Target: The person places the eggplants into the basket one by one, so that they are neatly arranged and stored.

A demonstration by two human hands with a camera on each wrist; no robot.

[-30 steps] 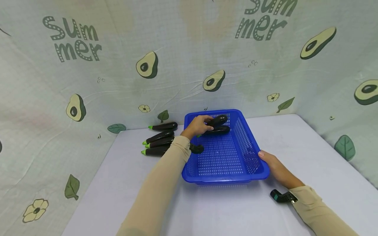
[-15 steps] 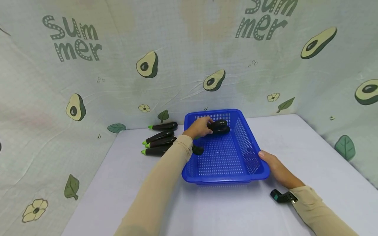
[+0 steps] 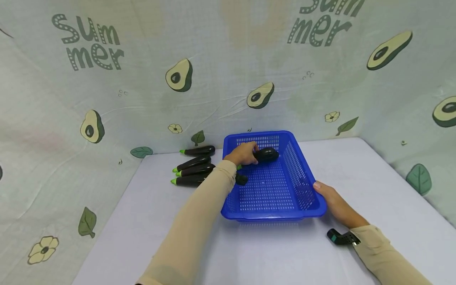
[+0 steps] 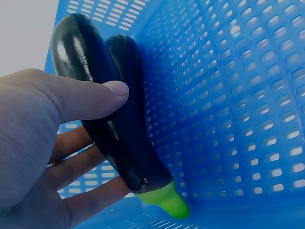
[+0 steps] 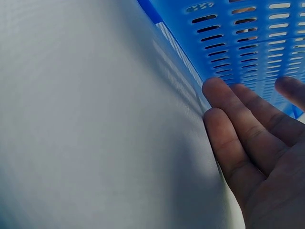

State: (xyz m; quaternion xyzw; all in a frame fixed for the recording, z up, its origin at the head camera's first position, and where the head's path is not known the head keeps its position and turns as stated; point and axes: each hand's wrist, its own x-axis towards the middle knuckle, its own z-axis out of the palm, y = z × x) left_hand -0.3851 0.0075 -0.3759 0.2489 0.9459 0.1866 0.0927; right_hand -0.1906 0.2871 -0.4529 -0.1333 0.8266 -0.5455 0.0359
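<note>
– Glossy near-black eggplant [image 4: 121, 138] with a green stem end: where was it?
– Inside the blue perforated plastic basket [image 3: 268, 194], toward the far end, right beside a second dark eggplant [image 4: 132, 71].
– How was it held?
– The left hand [image 3: 244, 154] gripped it, thumb across the middle and fingers opposite, probably for balance.
– And the right hand [image 3: 335, 202]?
– Its fingers were nearly straight, touching the basket's right side, perhaps to keep it from sliding. Four more eggplants [image 3: 196, 170] lay left of it on the white table [image 3: 142, 213], seemingly grouped for easy reach.
</note>
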